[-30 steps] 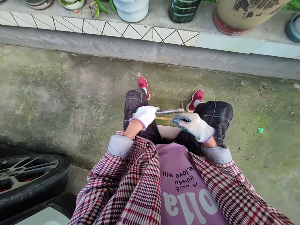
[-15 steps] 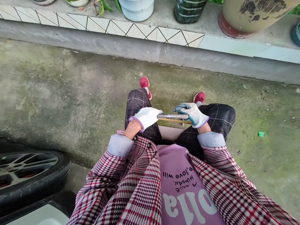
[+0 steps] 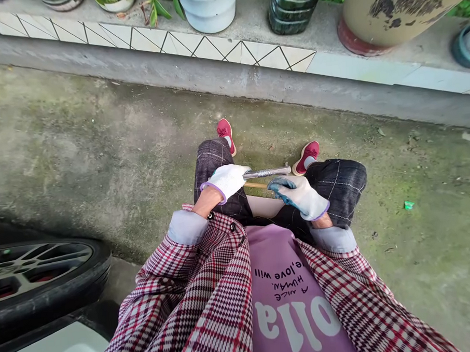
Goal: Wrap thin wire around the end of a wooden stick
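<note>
1. One clenched set of fingers, on the left hand [image 3: 227,181], held a metal rod [image 3: 269,172].
2. Near the rod's free end, the right hand [image 3: 299,195] curled its fingers over a thin stick [image 3: 255,185]; whether they gripped it, I couldn't tell.
3. Beyond the rod, I saw red shoes [image 3: 307,155], then a white pot [image 3: 209,10].

My single view is from my own head, facing forward and steeply down past my purple top [image 3: 276,247]. My left hand [image 3: 228,181] and right hand [image 3: 301,195] sit near, around mid-frame; the ledge [image 3: 251,22] lies farther out along the upper edge, and the left border crops a wheel [image 3: 51,293].
</note>
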Motion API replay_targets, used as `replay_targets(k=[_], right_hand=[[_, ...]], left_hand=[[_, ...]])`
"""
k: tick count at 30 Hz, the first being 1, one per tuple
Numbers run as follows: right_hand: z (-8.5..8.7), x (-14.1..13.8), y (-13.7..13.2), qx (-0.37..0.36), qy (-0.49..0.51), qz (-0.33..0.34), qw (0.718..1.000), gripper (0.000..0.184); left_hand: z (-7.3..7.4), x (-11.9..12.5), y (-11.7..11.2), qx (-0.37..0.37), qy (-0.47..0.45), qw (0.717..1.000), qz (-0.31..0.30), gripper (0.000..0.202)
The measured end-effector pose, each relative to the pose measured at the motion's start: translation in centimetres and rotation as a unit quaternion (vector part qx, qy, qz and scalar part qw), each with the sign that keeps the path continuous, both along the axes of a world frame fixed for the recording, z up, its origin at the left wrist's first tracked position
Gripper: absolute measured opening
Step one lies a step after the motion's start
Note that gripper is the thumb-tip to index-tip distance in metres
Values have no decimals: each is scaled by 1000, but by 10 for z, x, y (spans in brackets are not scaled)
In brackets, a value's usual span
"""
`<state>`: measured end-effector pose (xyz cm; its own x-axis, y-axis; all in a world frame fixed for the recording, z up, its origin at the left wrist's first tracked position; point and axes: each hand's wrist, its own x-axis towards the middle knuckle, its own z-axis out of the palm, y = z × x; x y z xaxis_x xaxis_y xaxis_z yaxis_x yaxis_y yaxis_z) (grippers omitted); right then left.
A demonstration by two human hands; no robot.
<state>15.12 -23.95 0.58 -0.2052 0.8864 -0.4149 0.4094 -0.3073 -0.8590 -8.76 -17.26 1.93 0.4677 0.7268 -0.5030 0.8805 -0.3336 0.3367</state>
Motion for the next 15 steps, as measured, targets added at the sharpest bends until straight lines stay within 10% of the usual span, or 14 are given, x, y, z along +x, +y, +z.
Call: replay_targets(k=[7, 15], right_hand=[[34, 17, 27, 102, -75, 70, 989, 23], [2, 21, 64, 74, -22, 18, 997, 23]], left_hand=[[2, 5, 0, -21, 31, 999, -14, 38], [3, -1, -2, -18, 8, 998, -51, 35]])
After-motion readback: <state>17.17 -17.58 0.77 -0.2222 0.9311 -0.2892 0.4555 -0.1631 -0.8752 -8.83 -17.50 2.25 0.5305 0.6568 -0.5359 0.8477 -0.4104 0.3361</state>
